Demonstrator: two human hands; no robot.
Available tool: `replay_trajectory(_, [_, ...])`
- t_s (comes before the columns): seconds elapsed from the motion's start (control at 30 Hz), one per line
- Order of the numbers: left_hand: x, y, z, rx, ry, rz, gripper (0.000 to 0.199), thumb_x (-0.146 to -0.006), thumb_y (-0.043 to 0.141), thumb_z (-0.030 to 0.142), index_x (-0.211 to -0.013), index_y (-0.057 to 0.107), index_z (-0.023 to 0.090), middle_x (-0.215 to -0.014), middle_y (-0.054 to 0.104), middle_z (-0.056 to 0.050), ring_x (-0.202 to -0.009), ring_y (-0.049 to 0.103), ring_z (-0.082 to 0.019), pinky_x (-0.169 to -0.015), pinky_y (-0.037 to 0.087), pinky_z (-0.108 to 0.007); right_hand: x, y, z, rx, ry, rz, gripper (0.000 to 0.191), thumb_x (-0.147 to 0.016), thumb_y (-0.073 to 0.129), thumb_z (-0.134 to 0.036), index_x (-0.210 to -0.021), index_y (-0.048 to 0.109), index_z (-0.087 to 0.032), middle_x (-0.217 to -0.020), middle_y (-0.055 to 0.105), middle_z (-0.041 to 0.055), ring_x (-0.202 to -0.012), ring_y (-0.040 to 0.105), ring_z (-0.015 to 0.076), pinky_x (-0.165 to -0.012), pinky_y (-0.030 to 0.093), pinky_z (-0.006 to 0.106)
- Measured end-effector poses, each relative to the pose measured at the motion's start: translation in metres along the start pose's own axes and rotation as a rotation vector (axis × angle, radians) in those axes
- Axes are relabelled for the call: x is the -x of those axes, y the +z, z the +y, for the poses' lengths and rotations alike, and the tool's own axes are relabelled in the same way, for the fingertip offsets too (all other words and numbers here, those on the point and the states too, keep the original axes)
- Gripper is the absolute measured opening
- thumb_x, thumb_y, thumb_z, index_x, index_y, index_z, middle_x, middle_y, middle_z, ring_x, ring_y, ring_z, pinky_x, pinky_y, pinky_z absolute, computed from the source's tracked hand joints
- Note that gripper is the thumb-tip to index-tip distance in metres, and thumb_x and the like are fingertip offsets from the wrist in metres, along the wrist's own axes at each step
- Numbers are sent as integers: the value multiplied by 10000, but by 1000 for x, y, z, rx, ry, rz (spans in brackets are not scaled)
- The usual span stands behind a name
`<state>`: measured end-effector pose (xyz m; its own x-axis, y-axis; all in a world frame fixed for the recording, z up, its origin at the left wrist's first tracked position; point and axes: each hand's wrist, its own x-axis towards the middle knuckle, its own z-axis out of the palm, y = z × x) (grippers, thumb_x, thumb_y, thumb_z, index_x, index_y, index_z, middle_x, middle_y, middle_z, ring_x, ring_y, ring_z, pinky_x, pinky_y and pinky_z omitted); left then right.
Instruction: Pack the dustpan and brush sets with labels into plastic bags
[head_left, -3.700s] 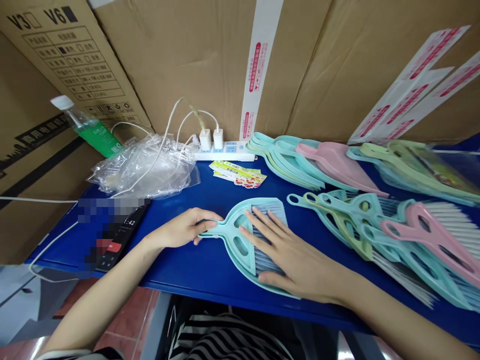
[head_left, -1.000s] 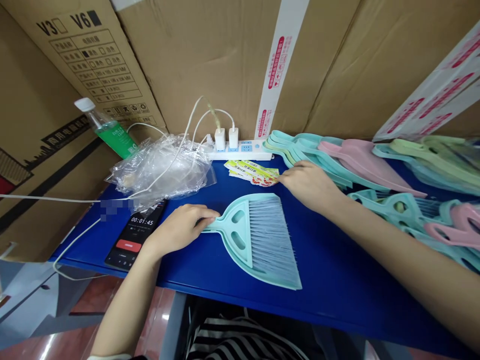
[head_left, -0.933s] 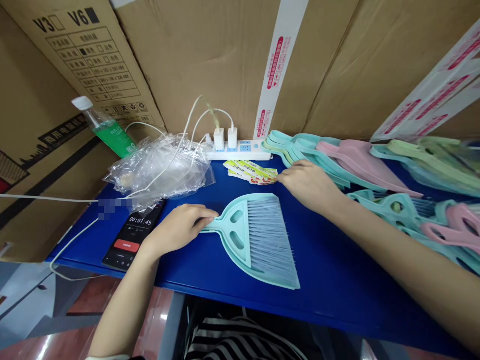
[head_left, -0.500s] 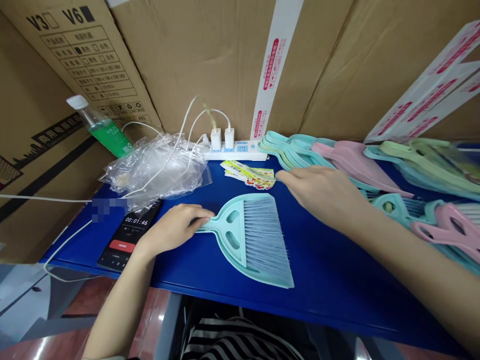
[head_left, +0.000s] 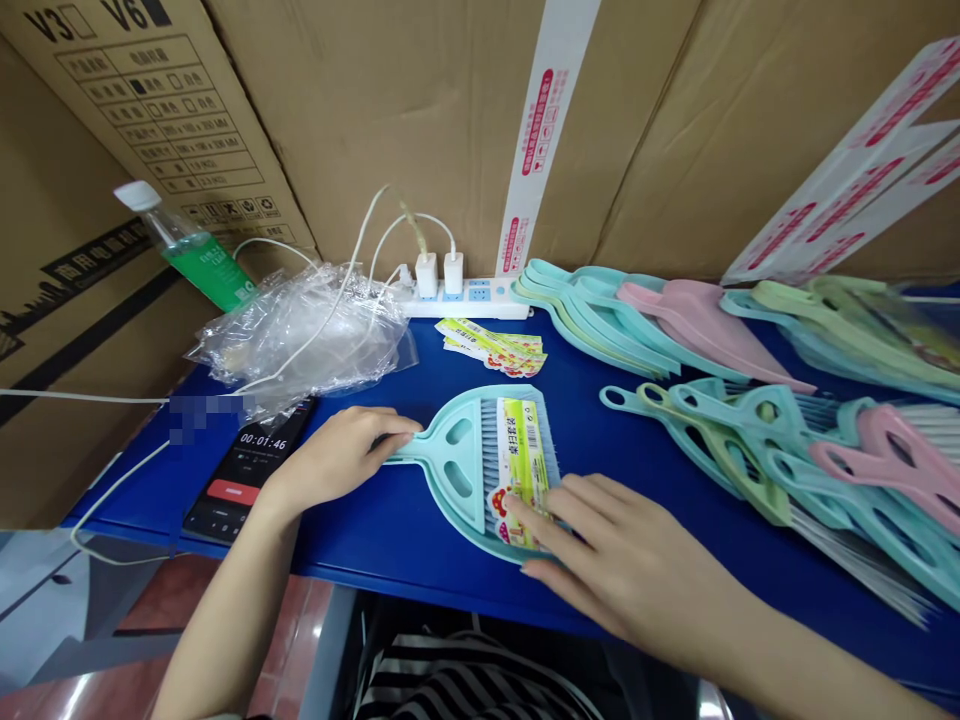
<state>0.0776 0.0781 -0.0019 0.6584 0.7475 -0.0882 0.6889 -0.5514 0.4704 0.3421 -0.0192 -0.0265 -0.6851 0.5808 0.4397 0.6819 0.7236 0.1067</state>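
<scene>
gripping what, that left hand [head_left: 352, 455]?

– the handles [head_left: 405, 450] of a dustpan [head_left: 454, 516] and the brush [head_left: 474, 455] lying in it, pinched together. both sit on the blue table [head_left: 375, 560], wide edge toward the person's right.

– right hand [head_left: 622, 560]?

– loose, fingers bent, thumb apart, touching 1 printed label [head_left: 521, 460] laid on the bristles [head_left: 490, 440]. no clench. finger undersides hidden, can't tell how hard they press.

– step in hand?

– i'd call it placing the label. it lies crosswise over the bristles, near end close to the pan's rim. looks about lined up.

– next move calls for?

– light touch, i'd say: left firm on the handles, right lifting off without dragging the card. bristles could let it slip.

– around that?

– more labels [head_left: 495, 348] fanned just beyond the pan, then a white power strip [head_left: 465, 310] with 2 chargers [head_left: 453, 275]. right: loose brushes [head_left: 810, 490] heaped, aqua, green, 1 pink; stacked dustpans [head_left: 694, 315] behind; plastic-wrapped items [head_left: 847, 320] at far right.

– left?

– phone [head_left: 240, 470], timer 00:01:46; crumpled clear plastic [head_left: 307, 330] behind it; tilted bottle [head_left: 206, 270], green label; cartons [head_left: 420, 100] at the back.
</scene>
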Motion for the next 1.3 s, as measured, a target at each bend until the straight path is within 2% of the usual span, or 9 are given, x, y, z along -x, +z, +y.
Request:
replay_trajectory(0.07, [0, 0, 0, -11, -3, -8, 331, -977, 396, 283, -1070, 713, 252, -1082, 736, -6, -978, 669, -184, -824, 494, -273, -3, -1, 10, -32, 44, -46, 389, -1003, 359, -307, -1136, 673, -118, -816, 683, 101, -784, 623, 211, -693, 499, 347])
replay_trajectory(0.13, [0, 0, -1, -21, 0, -11, 340, -978, 388, 292, -1082, 709, 252, -1092, 735, -8, -986, 668, -185, -835, 492, -274, -6, 2, 23, -49, 94, -100, 499, -1000, 349, -397, -1303, 564, -64, -1076, 686, 185, -981, 628, 273, -795, 512, 422])
replay_trajectory(0.23, [0, 0, -2, -21, 16, -4, 351, -976, 380, 310, -1086, 708, 251, -1087, 736, -9, -978, 670, -182, -847, 492, -276, -7, 15, 36, -161, 137, -234, 704, -965, 369, -534, -1490, 321, -69, -1473, 436, 215, -1375, 369, 345, -1030, 393, 540])
replay_trajectory(0.3, [0, 1, -3, -15, 28, 1, 356, -975, 375, 317, -1085, 708, 258, -1079, 737, -5, -968, 671, -178, -844, 494, -273, -6, 25, 39, -243, 155, -327, 802, -941, 389, -585, -1539, 173, -97, -1558, 284, 191, -1454, 191, 332, -1109, 288, 571])
replay_trajectory(0.37, [-1, 1, -4, -7, 34, -2, 358, -975, 372, 321, -1082, 709, 260, -1076, 737, -4, -966, 671, -177, -841, 496, -270, -4, 31, 40, -303, 170, -390, 843, -936, 378, -606, -1544, 109, -88, -1579, 197, 190, -1465, 110, 317, -1135, 232, 584])
replay_trajectory(0.47, [-1, 0, -4, 2, 30, -5, 355, -975, 376, 322, -1078, 709, 255, -1081, 734, -5, -974, 668, -179, -847, 496, -266, -3, 35, 39, -349, 193, -436, 835, -944, 342, -613, -1536, 136, -61, -1583, 148, 191, -1463, 68, 307, -1151, 193, 578])
replay_trajectory(0.93, [-1, 2, -6, 20, 40, -11, 331, -978, 392, 286, -1086, 701, 239, -1086, 716, -21, -961, 660, -176, -860, 488, -273, -9, 32, 39, -358, 223, -469, 958, -873, 390, -706, -1521, 187, -29, -1576, 152, 210, -1457, 78, 358, -1144, 150, 606])
replay_trajectory(1.07, [-1, 2, -5, -1, 43, -1, 322, -974, 400, 282, -1084, 701, 250, -1019, 695, -17, -891, 651, -164, -825, 488, -270, -6, 35, 43, -377, 211, -423, 993, -842, 380, -763, -1539, 164, -89, -1581, 167, 189, -1457, 73, 359, -1143, 152, 606])
replay_trajectory(1.3, [-1, 3, -6, -19, 58, 15, 329, -978, 393, 278, -1086, 703, 254, -965, 666, -19, -853, 637, -158, -798, 483, -267, 4, 40, 46, -372, 180, -248, 854, -896, 237, -722, -1558, 126, -194, -1601, 141, 145, -1459, 7, 334, -1131, 168, 625])
